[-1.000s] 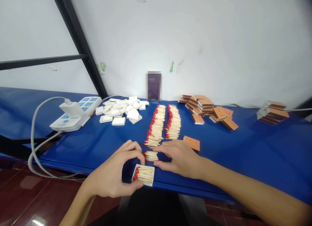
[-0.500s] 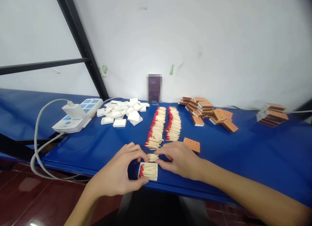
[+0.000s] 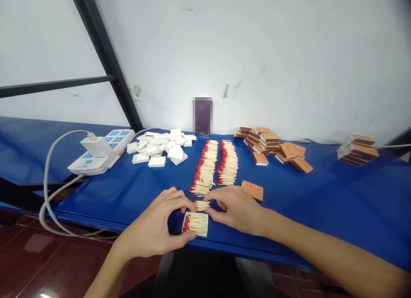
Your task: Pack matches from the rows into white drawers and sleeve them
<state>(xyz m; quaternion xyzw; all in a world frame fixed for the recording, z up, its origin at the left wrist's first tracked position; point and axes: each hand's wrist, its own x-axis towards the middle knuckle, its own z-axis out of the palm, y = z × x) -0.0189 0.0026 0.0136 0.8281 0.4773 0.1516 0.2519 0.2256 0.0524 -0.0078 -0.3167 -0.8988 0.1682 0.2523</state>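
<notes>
Near the table's front edge lies a white matchbox tray (image 3: pixel 195 224) filled with matches, their red heads to the left. My left hand (image 3: pixel 160 223) curves around its left side, thumb at the near edge and index finger at the far edge. Just beyond the tray is a small bunch of matches (image 3: pixel 201 206). The thumb and fingers of my right hand (image 3: pixel 239 204) close on the right ends of that bunch. Two long rows of matches, a left row (image 3: pixel 207 165) and a right row (image 3: pixel 228 163), stretch away behind it. An orange matchbox sleeve (image 3: pixel 252 190) lies beyond my right hand.
White trays (image 3: pixel 160 146) are heaped at back left. Orange sleeves (image 3: pixel 269 144) are piled at back right, with stacked matchboxes (image 3: pixel 358 150) farther right. A power strip (image 3: pixel 102 154) with a looping cable (image 3: pixel 48 174) sits left, by a black metal post (image 3: pixel 109 62). A pixelated dark rectangle (image 3: pixel 202 116) stands against the wall.
The view has shifted very slightly. Both hands keep nearly the same places, at the tray and the small bunch of matches.
</notes>
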